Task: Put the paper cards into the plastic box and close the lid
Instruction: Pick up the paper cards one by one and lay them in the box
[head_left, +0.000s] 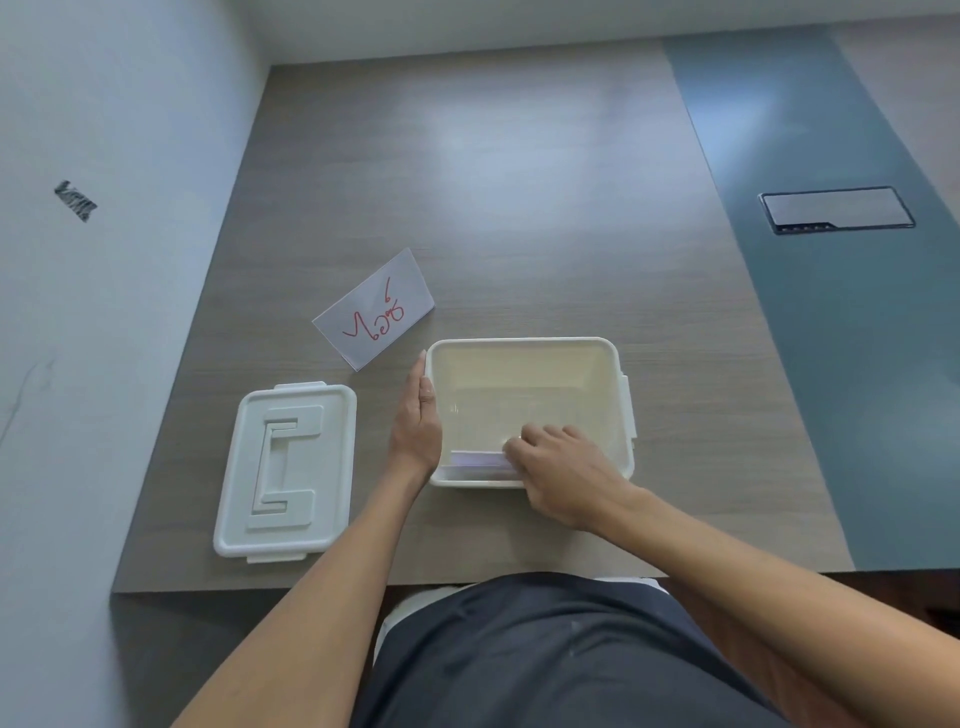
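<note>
An open white plastic box (524, 347) stands on the wooden table in front of me. My left hand (418, 421) lies flat against the box's left wall. Over the near edge reaches my right hand (558, 467), fingers curled on a stack of paper cards (480, 461) that rests low against the near inner wall. One more white card (374, 309) with red writing lies on the table, to the far left of the box. To the left of the box, flat on the table, lies the white lid (285, 473) with its moulded handle.
A pale wall borders the table on the left. A blue-grey strip runs down the table's right side and holds a dark rectangular cable hatch (836, 209). The table's near edge is just in front of my body.
</note>
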